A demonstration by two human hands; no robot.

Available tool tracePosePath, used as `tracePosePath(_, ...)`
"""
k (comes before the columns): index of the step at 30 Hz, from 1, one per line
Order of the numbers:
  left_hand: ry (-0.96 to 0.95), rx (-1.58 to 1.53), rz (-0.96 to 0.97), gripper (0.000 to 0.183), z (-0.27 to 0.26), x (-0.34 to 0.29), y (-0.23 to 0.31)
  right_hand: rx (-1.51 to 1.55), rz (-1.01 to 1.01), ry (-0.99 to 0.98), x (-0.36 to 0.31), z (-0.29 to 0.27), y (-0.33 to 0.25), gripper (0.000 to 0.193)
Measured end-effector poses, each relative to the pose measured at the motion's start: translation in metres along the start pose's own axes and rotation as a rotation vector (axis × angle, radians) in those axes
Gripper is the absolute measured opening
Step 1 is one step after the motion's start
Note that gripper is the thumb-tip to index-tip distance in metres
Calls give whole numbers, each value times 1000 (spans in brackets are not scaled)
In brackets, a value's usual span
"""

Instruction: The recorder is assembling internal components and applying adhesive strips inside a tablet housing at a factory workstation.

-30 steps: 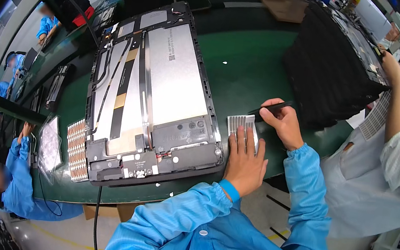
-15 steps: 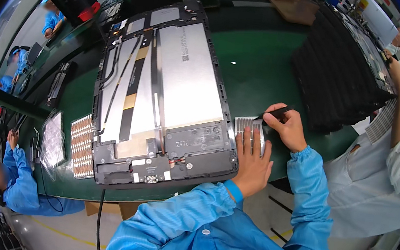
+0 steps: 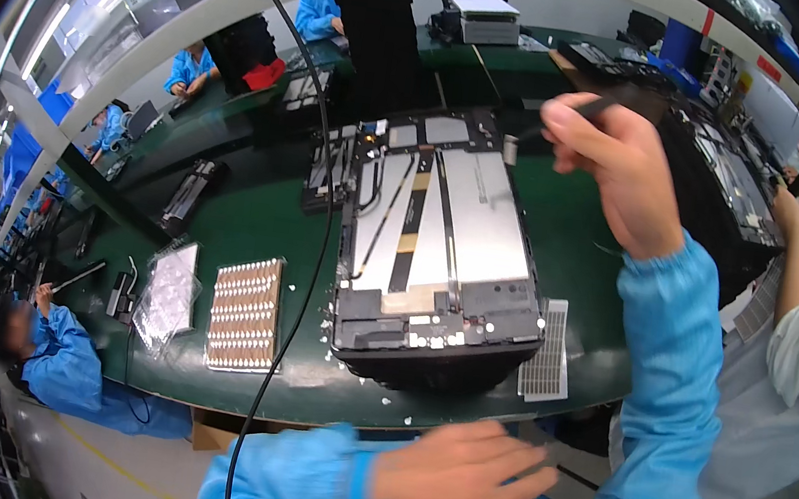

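Note:
My right hand [image 3: 626, 173] is raised beside the far right corner of an opened flat electronic device [image 3: 484, 220]. Its fingers are closed on dark tweezers [image 3: 532, 136], whose tips reach toward that corner. A small pale piece [image 3: 510, 149] shows at the tips; I cannot tell what it is. The device has large silver battery panels, flat cables and a black frame, and rests on a dark stack. My left hand [image 3: 460, 480], blurred, hovers in front of my body with its fingers stretched out, holding nothing. By the device's near right corner lies a sheet of small grey stickers [image 3: 552, 355].
A tray of small brown-and-white parts [image 3: 244, 315] and clear plastic sheets [image 3: 169, 290] lie left on the green table [image 3: 255, 200]. A black cable [image 3: 320, 239] hangs across the view. Stacked devices [image 3: 720, 191] and a co-worker's arm [image 3: 795, 251] are at the right.
My right hand has carried the tweezers from the sticker sheet up to the device's far corner. My left hand has come off the sheet and back toward my body. The view has tilted up.

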State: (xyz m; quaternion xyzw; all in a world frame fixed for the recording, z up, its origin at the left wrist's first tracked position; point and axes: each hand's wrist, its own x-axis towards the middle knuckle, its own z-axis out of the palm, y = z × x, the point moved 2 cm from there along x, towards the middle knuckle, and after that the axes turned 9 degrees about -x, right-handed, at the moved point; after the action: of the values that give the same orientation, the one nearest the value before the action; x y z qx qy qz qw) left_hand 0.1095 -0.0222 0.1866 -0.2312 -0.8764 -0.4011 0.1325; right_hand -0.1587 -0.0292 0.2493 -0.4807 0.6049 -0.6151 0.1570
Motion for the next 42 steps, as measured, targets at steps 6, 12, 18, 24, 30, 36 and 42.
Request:
tracePosePath(6, 402, 495, -7, 26, -145, 20, -29, -94, 241, -65, 62, 17, 38, 30)
tracePosePath(12, 363, 505, -76, 18, -171, 41, -97, -80, 281, -98, 70, 25, 45, 30)
tracePosePath(18, 266, 496, -83, 23, -175, 57, -124, -72, 256, -125, 72, 22, 55, 30)
tracePosePath(24, 242, 514, -57, 15, -174, 65, -132, -70, 246, -138, 73, 20, 57, 28)
tracePosePath(30, 153, 551, -196, 16, -172, 71, -126, -142, 160, -116, 70, 23, 55, 26)
tracePosePath(36, 126, 660, -146, 21, -172, 78, -131, -320, -39, 95, 80, 14, 49, 30)
tracePosePath(42, 267, 597, -54, 35, -174, 52, -130, -448, -163, 289, 48, -9, 15, 47)
